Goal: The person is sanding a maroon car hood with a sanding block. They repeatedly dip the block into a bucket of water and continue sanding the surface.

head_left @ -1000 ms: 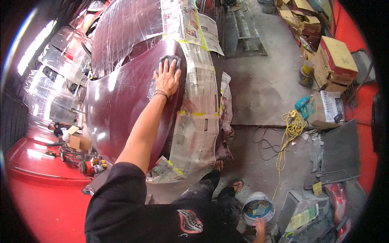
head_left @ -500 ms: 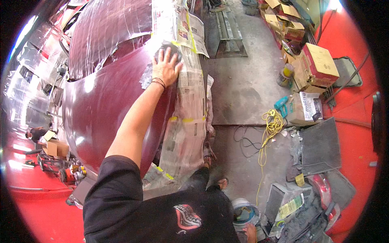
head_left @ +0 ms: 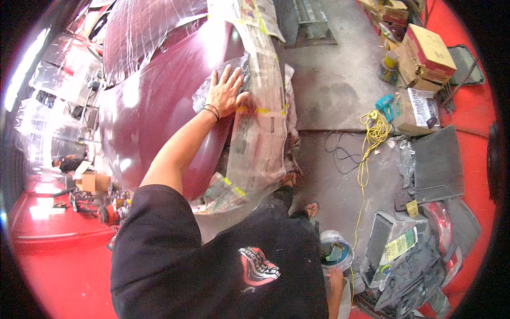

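Observation:
My left hand [head_left: 225,94] lies flat with its fingers spread on a crumpled grey cloth [head_left: 201,95], pressing it against a glossy maroon car panel [head_left: 154,119]. Its thumb side is close to the masked edge, where newspaper sheets [head_left: 260,146] are held by strips of yellow tape. The cloth shows on both sides of the fingers. At the lower right, my right hand [head_left: 336,276] is beside the rim of a white bucket [head_left: 349,260] with something bluish inside. The fingers of that hand are too small and partly hidden to read.
To the right, a yellow cable [head_left: 376,130] and a teal power tool [head_left: 384,108] lie on the grey floor. Cardboard boxes [head_left: 427,50] stand beyond. Dark panels and scrap parts [head_left: 409,276] pile up near the bucket. A person [head_left: 69,164] is at the far left.
My left hand and the cloth have slid nearer to me along the maroon panel, and more of the cloth shows. The whole view has shifted. My right hand stays by the bucket.

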`<state>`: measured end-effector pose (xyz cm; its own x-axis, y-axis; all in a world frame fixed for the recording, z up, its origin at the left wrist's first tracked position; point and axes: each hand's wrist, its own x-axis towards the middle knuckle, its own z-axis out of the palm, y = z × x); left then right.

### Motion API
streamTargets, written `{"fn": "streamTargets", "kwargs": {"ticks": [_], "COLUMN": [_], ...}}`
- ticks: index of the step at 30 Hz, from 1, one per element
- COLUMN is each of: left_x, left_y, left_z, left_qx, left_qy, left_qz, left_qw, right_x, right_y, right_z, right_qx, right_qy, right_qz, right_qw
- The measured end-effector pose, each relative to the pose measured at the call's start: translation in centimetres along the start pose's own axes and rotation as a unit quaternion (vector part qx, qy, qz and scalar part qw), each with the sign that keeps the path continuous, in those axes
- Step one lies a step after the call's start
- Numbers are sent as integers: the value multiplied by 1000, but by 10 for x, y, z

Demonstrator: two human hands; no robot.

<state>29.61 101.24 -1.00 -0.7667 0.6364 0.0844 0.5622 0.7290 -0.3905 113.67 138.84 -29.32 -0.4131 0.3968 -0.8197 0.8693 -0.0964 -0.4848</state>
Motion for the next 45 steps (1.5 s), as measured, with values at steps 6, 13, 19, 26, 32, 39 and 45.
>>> {"fn": "streamTargets", "kwargs": {"ticks": [6,13,19,26,32,39,45], "left_x": [-85,-197,-321,-461,-552,-679,-874], "left_y": [10,18,9,-15,-63,-93,5], "left_z": [-11,-2,29,90,123,77,81], "left_qx": [-37,-101,-117,-230,-333,-417,-345], "left_qy": [23,-16,-2,0,-55,-90,-339], "left_qz": [58,105,155,210,237,-168,-612], "left_qw": [997,989,981,950,911,889,626], "right_x": [-5,3,22,-54,-26,7,28], "right_y": [-42,-23,18,-79,-128,-161,-159], "right_z": [2,13,14,56,45,132,290], "right_qx": [-93,-179,-410,-261,-431,-313,-326], "right_qy": [-11,-63,-86,-58,-41,-89,-178], "right_qz": [26,8,-166,-7,24,-32,46], "right_qw": [995,982,893,964,901,945,927]}}
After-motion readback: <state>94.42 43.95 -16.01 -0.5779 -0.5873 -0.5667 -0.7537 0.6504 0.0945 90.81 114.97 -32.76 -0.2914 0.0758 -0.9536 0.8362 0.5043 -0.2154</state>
